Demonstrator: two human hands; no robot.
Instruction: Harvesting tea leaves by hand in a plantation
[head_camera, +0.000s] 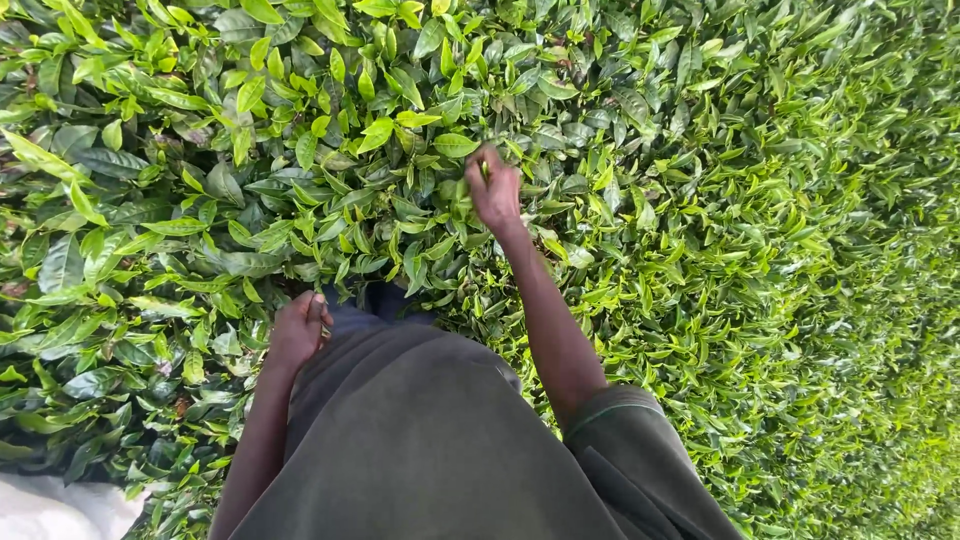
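Note:
I look down on a dense bed of green tea bushes (700, 200) that fills the view. My right hand (493, 188) reaches forward into the foliage, fingers pinched on a small light-green leaf shoot (486, 166) at the top of a bush. My left hand (297, 330) hangs low beside my dark olive garment (420, 440), fingers curled closed; I cannot make out anything inside it. It rests just against the leaves at the bush edge.
Darker, broader leaves (120, 200) lie to the left, finer bright-green shoots to the right. A pale patch, perhaps cloth or a sack (50, 510), shows at the bottom left corner. Bushes press close on all sides of my body.

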